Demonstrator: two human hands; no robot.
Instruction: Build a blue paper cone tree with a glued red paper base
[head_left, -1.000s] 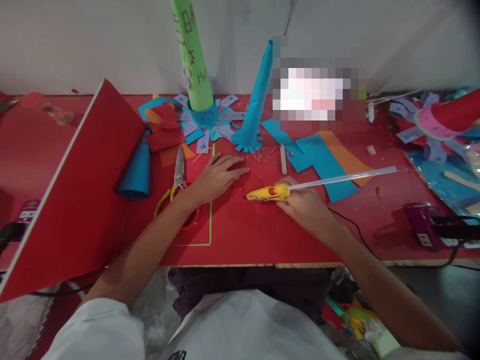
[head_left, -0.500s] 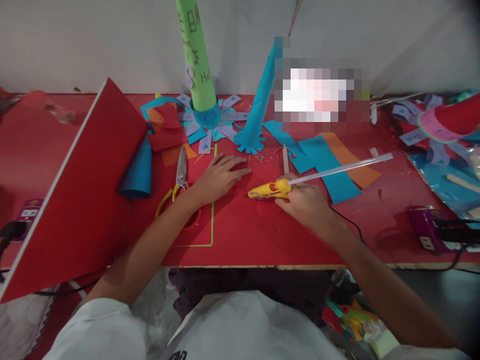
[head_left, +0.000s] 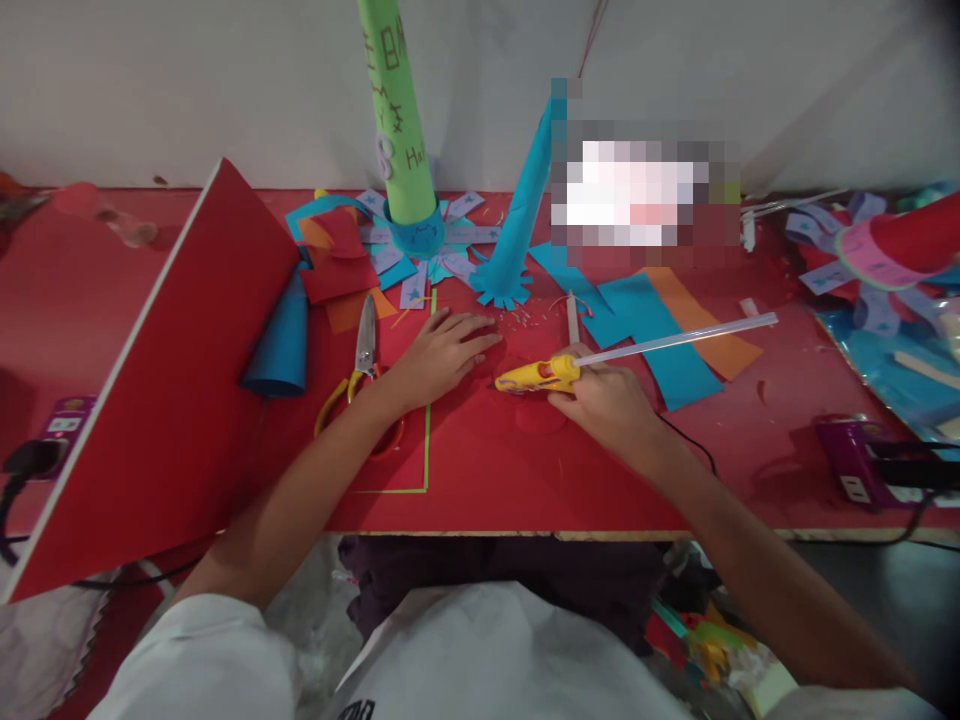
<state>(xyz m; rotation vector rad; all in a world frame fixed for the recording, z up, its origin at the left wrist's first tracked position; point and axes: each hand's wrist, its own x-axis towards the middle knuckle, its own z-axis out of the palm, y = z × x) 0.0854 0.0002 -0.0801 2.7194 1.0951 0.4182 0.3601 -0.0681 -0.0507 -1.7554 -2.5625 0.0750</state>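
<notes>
My right hand is closed round a yellow hot glue gun, its nozzle pointing left, low over the red sheet. A long clear glue stick sticks out of the gun's back end. Faint round outlines show on the red surface under the gun. My left hand lies flat on the red sheet, fingers stretched out just left of the nozzle. Beneath my left forearm lie scissors with yellow and orange handles, partly covered. Behind the hands stands a blue paper cone with a fringed base.
A green paper tube with writing stands at the back. A folded red board rises at left beside another blue cone. Blue paper strips and a wooden stick lie at right. Purple power sockets sit farther right.
The glue gun and my right hand have moved very slightly. The view has shifted a little; my left hand stays flat in the same place on the sheet.
</notes>
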